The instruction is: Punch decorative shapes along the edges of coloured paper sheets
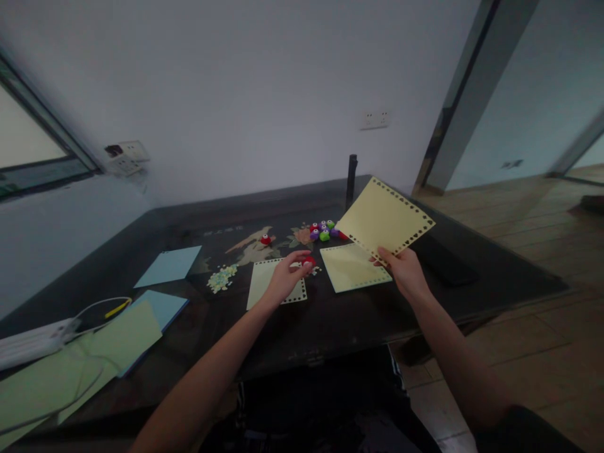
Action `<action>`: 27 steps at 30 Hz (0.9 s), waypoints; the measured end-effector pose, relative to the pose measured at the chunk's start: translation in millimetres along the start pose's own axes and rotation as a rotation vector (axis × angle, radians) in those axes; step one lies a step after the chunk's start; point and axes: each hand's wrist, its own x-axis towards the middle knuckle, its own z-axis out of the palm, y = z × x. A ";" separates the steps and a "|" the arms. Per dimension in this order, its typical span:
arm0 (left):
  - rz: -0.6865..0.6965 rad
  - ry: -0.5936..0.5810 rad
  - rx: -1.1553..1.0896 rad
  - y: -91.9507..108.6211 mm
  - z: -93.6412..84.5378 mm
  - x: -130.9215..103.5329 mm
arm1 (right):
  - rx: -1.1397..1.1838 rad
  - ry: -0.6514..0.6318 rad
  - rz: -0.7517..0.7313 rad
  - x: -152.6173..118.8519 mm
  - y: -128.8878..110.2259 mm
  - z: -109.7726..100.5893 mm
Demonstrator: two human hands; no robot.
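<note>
My right hand [401,270] grips a pale yellow paper sheet [384,217] by its lower corner, raised over the table. Small dark-looking punched shapes line some of its edges. Between the thumb and fingers of my left hand [285,277] is a small red craft punch [309,260]. Under that hand lies a pale sheet [259,280] with punched borders, partly covered by the hand. Another yellow sheet [349,267] lies flat to its right, with holes along edges. A few paper bits [316,269] sit beside the red punch.
Several red, purple and green punches [324,234] cluster at the back; one red punch [265,240] stands apart. Cut-out bits [221,278] are heaped left. Blue paper [170,265], green sheets [127,336], a power strip [33,343], a black post [352,179] and a dark flat object [448,261] surround them.
</note>
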 end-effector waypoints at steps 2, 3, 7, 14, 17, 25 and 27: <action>-0.069 -0.006 -0.129 2.5 -1.5 1.1 | -0.030 0.016 -0.042 3.7 1.2 -10.2; -0.097 -0.005 -0.203 3.0 -2.4 2.1 | -0.039 0.023 -0.063 5.4 1.9 -14.5; -0.166 0.020 -0.456 2.5 -6.4 11.4 | -0.058 0.034 -0.072 10.5 7.0 -25.9; -0.001 0.076 -0.062 -6.2 -3.3 60.2 | -0.018 0.008 -0.031 12.0 16.6 -29.3; 0.025 0.114 0.177 -17.0 1.5 89.5 | 0.007 0.018 -0.023 12.1 16.6 -29.5; 0.067 0.096 0.547 -41.1 15.5 131.0 | -0.065 -0.011 -0.044 6.2 12.1 -29.4; 0.094 0.083 0.611 -41.7 21.7 134.9 | -0.097 -0.014 -0.062 5.7 12.5 -29.9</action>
